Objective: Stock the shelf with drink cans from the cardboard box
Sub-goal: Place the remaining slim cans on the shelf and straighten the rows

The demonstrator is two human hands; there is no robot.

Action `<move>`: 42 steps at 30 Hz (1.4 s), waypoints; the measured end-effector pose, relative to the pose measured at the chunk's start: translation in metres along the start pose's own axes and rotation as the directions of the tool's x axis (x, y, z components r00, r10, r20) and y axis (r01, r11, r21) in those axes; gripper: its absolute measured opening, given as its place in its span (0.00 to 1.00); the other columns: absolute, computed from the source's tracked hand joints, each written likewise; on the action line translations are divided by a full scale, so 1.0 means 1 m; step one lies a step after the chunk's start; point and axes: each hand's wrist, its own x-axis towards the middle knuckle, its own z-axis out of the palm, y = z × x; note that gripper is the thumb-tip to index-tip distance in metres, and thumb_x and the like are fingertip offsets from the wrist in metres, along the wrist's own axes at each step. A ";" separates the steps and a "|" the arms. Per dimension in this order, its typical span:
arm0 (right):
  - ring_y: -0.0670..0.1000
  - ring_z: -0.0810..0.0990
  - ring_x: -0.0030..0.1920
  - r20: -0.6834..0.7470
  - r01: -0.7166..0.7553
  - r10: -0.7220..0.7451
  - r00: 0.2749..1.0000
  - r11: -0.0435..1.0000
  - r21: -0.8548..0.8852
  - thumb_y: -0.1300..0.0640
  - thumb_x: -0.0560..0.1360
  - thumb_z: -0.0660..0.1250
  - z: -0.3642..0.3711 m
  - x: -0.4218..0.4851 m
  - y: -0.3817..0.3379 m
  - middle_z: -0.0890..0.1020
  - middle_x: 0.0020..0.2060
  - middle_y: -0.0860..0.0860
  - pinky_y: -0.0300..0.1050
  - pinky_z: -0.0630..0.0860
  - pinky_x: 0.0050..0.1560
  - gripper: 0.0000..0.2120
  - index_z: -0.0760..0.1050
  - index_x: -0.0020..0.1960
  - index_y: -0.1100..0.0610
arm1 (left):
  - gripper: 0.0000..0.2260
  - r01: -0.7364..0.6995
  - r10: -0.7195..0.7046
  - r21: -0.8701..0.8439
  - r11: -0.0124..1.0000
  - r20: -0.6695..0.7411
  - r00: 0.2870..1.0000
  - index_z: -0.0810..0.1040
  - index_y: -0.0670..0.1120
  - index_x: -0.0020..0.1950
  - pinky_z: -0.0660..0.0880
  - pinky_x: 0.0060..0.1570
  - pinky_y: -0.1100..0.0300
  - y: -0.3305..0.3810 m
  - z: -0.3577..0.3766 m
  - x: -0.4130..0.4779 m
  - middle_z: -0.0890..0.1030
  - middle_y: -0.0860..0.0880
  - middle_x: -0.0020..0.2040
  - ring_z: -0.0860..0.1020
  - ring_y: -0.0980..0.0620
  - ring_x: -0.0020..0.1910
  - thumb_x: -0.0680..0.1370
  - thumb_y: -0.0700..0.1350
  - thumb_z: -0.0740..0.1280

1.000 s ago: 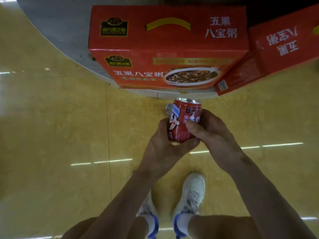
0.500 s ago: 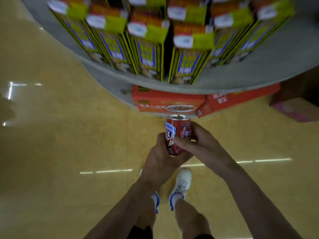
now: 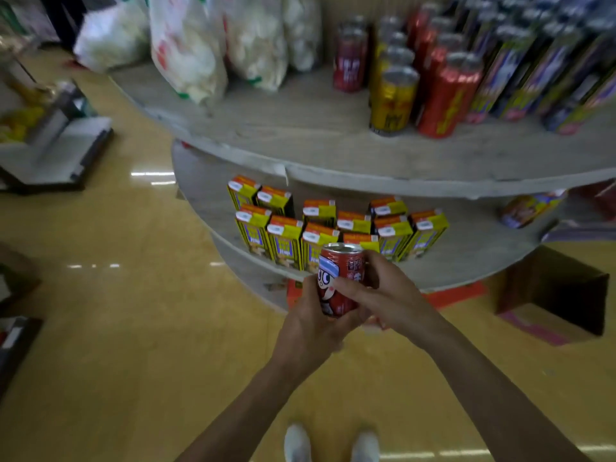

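Both hands hold one red drink can (image 3: 340,278) upright in front of the round shelf (image 3: 366,183).

The left hand (image 3: 310,323) wraps the can's lower half from 8 o'clock, fingers curled round it. The right hand (image 3: 391,296) grips it from 3 o'clock, thumb laid across the printed front. The can is in the air near frame centre, before the shelf's lower tier (image 3: 213,208), where yellow drink cartons (image 3: 286,236) stand in rows at 12 o'clock from it. On the upper tier (image 3: 300,128), tall cans (image 3: 393,98) stand at 1 o'clock and white snack bags (image 3: 186,45) at 11 o'clock. An open cardboard box (image 3: 560,288) lies on the floor (image 3: 133,328) at 3 o'clock.
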 end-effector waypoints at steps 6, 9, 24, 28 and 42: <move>0.42 0.81 0.59 -0.070 0.149 -0.154 0.986 0.987 -0.063 0.37 0.70 0.74 -0.012 -0.002 -0.055 0.83 0.58 0.42 0.51 0.79 0.61 0.28 0.73 0.66 0.44 | 0.23 -0.160 0.160 0.006 0.987 0.021 0.987 0.70 0.56 0.63 0.74 0.41 0.72 0.045 -0.032 0.010 0.83 0.63 0.50 0.81 0.68 0.47 0.74 0.52 0.77; 0.40 0.81 0.58 -0.110 0.205 -0.217 0.970 0.973 -0.107 0.33 0.68 0.73 -0.016 -0.004 -0.077 0.82 0.58 0.41 0.46 0.79 0.59 0.31 0.73 0.67 0.44 | 0.25 -0.222 0.221 0.011 0.975 0.043 0.974 0.69 0.58 0.67 0.80 0.51 0.60 0.063 -0.047 0.016 0.83 0.63 0.55 0.82 0.64 0.53 0.74 0.56 0.76; 0.39 0.79 0.58 -0.214 0.286 -0.339 0.916 0.927 -0.243 0.43 0.72 0.75 -0.024 0.008 -0.135 0.81 0.58 0.40 0.43 0.78 0.58 0.27 0.72 0.69 0.46 | 0.25 -0.418 0.414 0.053 0.907 0.066 0.908 0.69 0.58 0.68 0.77 0.52 0.66 0.111 -0.087 0.043 0.81 0.62 0.59 0.80 0.66 0.56 0.75 0.56 0.75; 0.38 0.78 0.59 -0.208 0.298 -0.347 0.915 0.926 -0.232 0.44 0.73 0.76 -0.032 0.019 -0.136 0.80 0.59 0.38 0.45 0.77 0.61 0.26 0.72 0.68 0.43 | 0.25 -0.404 0.402 0.054 0.913 0.053 0.914 0.69 0.58 0.67 0.73 0.45 0.75 0.119 -0.084 0.056 0.79 0.64 0.55 0.78 0.72 0.52 0.74 0.55 0.76; 0.41 0.77 0.63 -0.220 0.278 -0.322 0.921 0.938 -0.207 0.51 0.72 0.77 -0.072 0.106 -0.124 0.79 0.63 0.40 0.46 0.74 0.66 0.30 0.70 0.71 0.45 | 0.31 -0.381 0.397 0.250 0.890 -0.015 0.918 0.68 0.56 0.70 0.73 0.46 0.69 0.124 -0.059 0.161 0.79 0.58 0.59 0.78 0.58 0.56 0.71 0.56 0.77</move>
